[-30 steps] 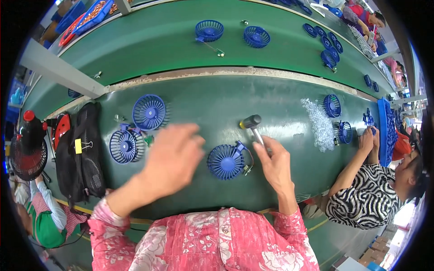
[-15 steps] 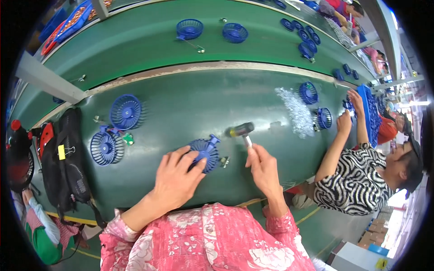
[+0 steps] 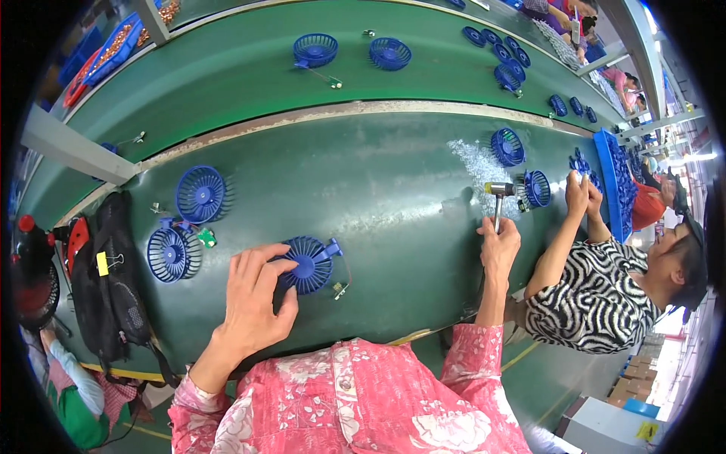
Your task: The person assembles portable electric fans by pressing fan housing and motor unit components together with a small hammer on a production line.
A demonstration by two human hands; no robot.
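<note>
A small hammer (image 3: 499, 188) with a dark-and-yellow head and metal shaft is upright in my right hand (image 3: 500, 246), whose fingers are closed round its handle. It is over the pile of small clear pieces (image 3: 484, 166). My left hand (image 3: 261, 291) has its fingers apart, fingertips at the left rim of a blue fan cage (image 3: 308, 265); whether they press on it is hard to tell. That cage lies flat on the green table, with a short arm at its upper right and a thin wire leading to a small circuit board (image 3: 339, 292).
Two blue cages (image 3: 201, 194) with a green circuit board (image 3: 206, 237) lie left, near a black bag (image 3: 117, 280). Two more cages (image 3: 508, 147) lie right. A co-worker (image 3: 597, 295) handles blue parts beside a blue tray (image 3: 614, 189). Beyond the ledge, a green belt (image 3: 227, 98) carries cages.
My right hand has carried the hammer rightward, away from the cage. The cage has shifted left, and my left hand has slid from its top to its left rim.
</note>
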